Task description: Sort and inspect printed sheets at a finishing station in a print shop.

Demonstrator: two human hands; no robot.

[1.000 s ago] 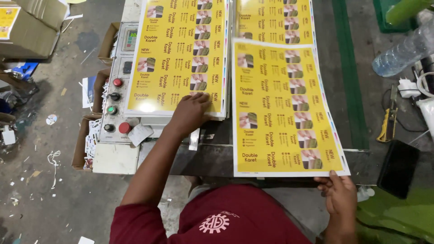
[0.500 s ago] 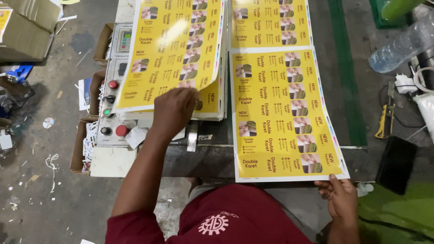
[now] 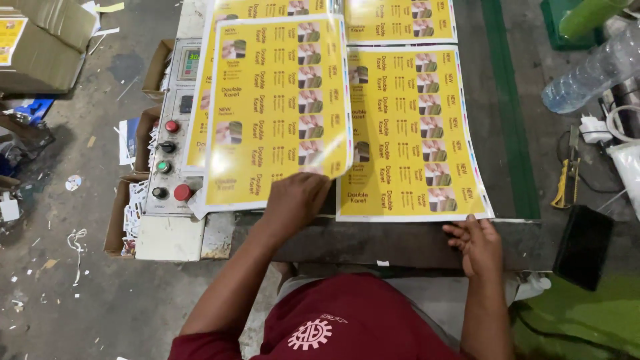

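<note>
My left hand [image 3: 297, 197] grips the bottom edge of a glossy yellow printed sheet [image 3: 277, 107], lifted off a stack of like sheets [image 3: 197, 133] and curling to the right. Its right edge overlaps a second yellow printed sheet [image 3: 417, 133] lying flat on the grey machine table [image 3: 400, 243]. My right hand [image 3: 477, 243] rests on the table edge at that sheet's bottom right corner, fingers spread, touching it. A third yellow sheet [image 3: 400, 20] lies farther back.
A control panel [image 3: 175, 127] with red, black and green buttons sits left of the stack. A green belt strip [image 3: 510, 107] runs along the table. At right lie a clear plastic bottle [image 3: 587, 73], yellow-handled pliers [image 3: 567, 177] and a black pouch [image 3: 583, 247]. Cardboard boxes [image 3: 40, 47] stand at left.
My left hand has lifted the top sheet from the left stack and swung it right over the flat sheet. My right hand has stayed at the sheet's corner.
</note>
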